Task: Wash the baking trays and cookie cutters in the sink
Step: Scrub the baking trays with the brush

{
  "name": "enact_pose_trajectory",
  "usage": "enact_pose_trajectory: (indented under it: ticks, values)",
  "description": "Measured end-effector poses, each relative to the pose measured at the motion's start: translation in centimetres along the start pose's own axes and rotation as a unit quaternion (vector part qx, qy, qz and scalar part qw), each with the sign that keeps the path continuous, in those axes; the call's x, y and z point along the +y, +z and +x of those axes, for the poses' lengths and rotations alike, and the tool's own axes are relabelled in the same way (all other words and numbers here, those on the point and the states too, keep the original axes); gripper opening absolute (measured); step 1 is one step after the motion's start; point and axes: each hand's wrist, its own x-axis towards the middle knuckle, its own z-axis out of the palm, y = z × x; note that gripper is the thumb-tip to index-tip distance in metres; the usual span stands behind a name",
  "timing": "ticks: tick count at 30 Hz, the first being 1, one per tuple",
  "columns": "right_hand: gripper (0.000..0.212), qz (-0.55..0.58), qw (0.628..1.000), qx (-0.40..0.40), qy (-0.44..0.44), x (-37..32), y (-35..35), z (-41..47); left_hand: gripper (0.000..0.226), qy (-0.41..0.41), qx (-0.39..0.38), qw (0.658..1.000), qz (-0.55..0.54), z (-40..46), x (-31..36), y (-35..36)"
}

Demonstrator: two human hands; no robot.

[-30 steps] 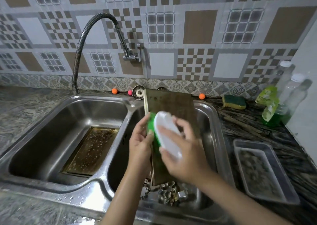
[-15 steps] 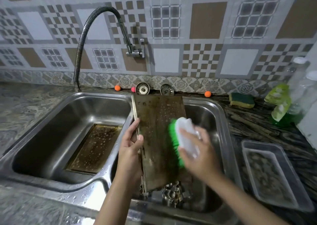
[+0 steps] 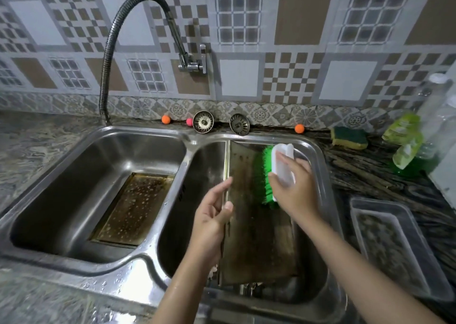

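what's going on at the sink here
A person is scrubbing a stained baking tray propped up in the right basin of a double sink. The right hand grips a white scrub brush with green bristles against the tray's upper part, while the left hand steadies its left edge. A second dirty tray lies flat in the left basin. The tap shows no running water.

left basin (image 3: 74, 190) open above its flat tray (image 3: 133, 207), right basin (image 3: 318, 155) filled by propped tray (image 3: 256, 244)
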Motion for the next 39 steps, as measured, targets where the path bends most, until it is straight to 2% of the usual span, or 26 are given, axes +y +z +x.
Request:
enact_pose_trajectory:
  ticks: [2,4,6,10,14,17,20,23,26,30,33,39]
  values:
    - [0.046,0.012,0.999,-0.018,-0.042,-2.5,0.7,-1.0,0.042,0.000,0.003,1.000,0.000,0.3,-0.5,0.8]
    - [0.047,0.022,0.990,-0.085,-0.110,-4.3,1.0,-4.1,0.040,-0.031,0.034,0.999,-0.029,0.9,-0.5,0.7]
    - [0.047,0.030,0.983,-0.125,-0.131,-3.3,0.9,-6.2,0.037,-0.041,0.049,0.996,-0.054,1.2,-0.3,-0.1]
    - [0.052,-0.002,0.994,-0.105,-0.013,1.1,-0.4,-4.8,0.044,-0.031,0.078,0.995,-0.047,1.3,-0.3,-1.7]
    - [0.056,0.046,0.991,-0.112,0.053,0.2,-0.6,-4.6,0.047,-0.025,0.045,0.998,-0.023,1.5,-0.3,-0.6]
    - [0.051,0.097,0.985,-0.125,0.068,-1.6,0.3,-5.8,0.045,-0.069,0.008,0.997,-0.032,1.7,-0.4,0.8]
    - [0.038,0.159,0.979,-0.094,0.087,-2.8,1.0,-6.6,0.035,-0.142,-0.035,0.985,-0.091,1.2,0.4,1.6]
    - [0.045,0.205,0.965,-0.075,0.144,-3.4,1.1,-7.1,0.047,-0.177,-0.064,0.967,-0.170,0.8,0.9,1.2]
    - [0.053,0.206,0.965,-0.058,0.153,-3.5,0.9,-7.7,0.057,-0.196,-0.096,0.951,-0.219,0.3,1.2,0.9]
    - [0.050,0.204,0.969,-0.026,0.135,-4.3,0.1,-8.0,0.064,-0.207,-0.128,0.940,-0.240,-0.3,1.2,1.0]
    - [0.050,0.177,0.974,-0.010,0.143,-5.0,-0.5,-8.2,0.077,-0.213,-0.146,0.934,-0.247,-0.4,1.2,1.2]
    - [0.051,0.162,0.976,0.004,0.143,-5.8,-1.8,-8.8,0.087,-0.217,-0.194,0.943,-0.161,-0.7,1.4,1.4]
